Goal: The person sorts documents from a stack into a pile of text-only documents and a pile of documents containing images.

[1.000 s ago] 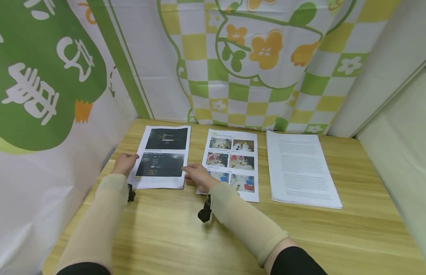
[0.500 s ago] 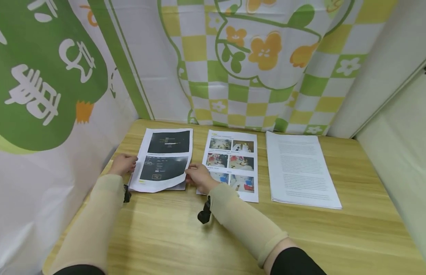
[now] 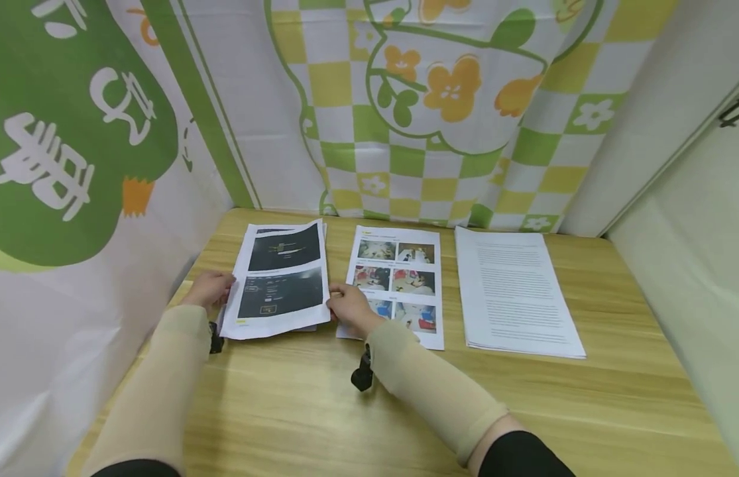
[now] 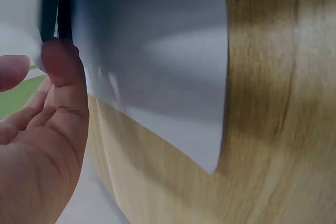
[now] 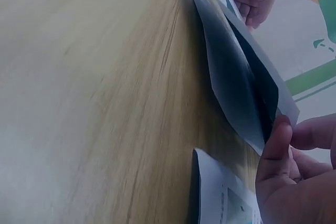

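Note:
A printed sheet (image 3: 281,273) with two dark pictures is raised off similar paper (image 3: 306,329), which shows under its lower right edge. My left hand (image 3: 207,289) pinches the sheet's left edge. Its right edge is pinched between the thumb and finger of my right hand (image 3: 352,309). From the right wrist, a gap shows between the raised sheet (image 5: 286,100) and the paper below (image 5: 223,66). In the left wrist view, my left hand (image 4: 50,135) is at the sheet's edge, above white paper (image 4: 168,77) lying on the wood.
A page of colour photos (image 3: 399,341) lies under and beside my right hand. Farther right is a stack of text pages (image 3: 518,291). The wooden table (image 3: 297,411) ends at a patterned curtain (image 3: 417,159) behind and a white cloth (image 3: 59,331) at left.
The top sheet has lifted off the paper beneath and shifted slightly toward me, its lower edge first curling, then flattening. Both hands stay on its edges. The other two paper sets lie as before.

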Demonstrator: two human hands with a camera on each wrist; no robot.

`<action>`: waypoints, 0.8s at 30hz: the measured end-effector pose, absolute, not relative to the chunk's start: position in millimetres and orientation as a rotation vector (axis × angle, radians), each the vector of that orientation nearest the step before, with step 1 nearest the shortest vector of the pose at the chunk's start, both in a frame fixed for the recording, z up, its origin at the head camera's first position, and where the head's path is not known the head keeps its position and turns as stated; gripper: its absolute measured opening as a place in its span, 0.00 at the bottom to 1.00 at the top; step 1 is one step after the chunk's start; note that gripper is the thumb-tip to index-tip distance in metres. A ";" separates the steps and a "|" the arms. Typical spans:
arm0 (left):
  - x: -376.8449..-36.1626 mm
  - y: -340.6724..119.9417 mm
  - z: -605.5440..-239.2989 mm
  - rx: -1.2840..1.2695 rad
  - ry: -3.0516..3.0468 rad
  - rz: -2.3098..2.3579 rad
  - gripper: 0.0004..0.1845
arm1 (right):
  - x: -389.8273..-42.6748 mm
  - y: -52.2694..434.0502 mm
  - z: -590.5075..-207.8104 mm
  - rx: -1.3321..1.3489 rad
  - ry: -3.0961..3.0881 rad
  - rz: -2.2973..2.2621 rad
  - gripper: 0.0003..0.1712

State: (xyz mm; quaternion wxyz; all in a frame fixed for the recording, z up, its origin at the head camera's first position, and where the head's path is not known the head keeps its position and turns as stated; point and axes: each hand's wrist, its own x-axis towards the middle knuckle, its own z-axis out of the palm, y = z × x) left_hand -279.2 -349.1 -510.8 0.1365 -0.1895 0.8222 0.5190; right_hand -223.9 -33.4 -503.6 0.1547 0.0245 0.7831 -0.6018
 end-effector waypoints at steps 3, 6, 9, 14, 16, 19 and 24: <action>-279.0 -347.3 -510.7 -0.512 2.380 1.490 0.25 | -221.6 -27.0 -502.0 0.051 2.228 -1.720 0.24; -278.0 -343.7 -510.6 -0.494 2.396 1.501 0.24 | -219.5 -21.2 -499.8 0.053 2.144 -1.772 0.24; -277.6 -339.7 -511.2 -0.525 2.404 1.521 0.22 | -217.5 -15.6 -497.2 0.064 2.043 -1.831 0.24; -279.5 -334.6 -512.3 -0.566 2.403 1.552 0.20 | -215.6 -4.9 -496.0 0.065 2.014 -1.845 0.24; -281.1 -332.6 -512.0 -0.554 2.413 1.555 0.18 | -215.5 -0.2 -497.2 0.077 2.015 -1.845 0.24; -283.2 -328.8 -510.1 -0.534 2.431 1.563 0.16 | -215.3 6.3 -498.2 0.103 2.035 -1.827 0.22; -286.4 -320.5 -506.4 -0.539 2.422 1.576 0.18 | -213.6 15.3 -497.0 0.129 2.099 -1.789 0.20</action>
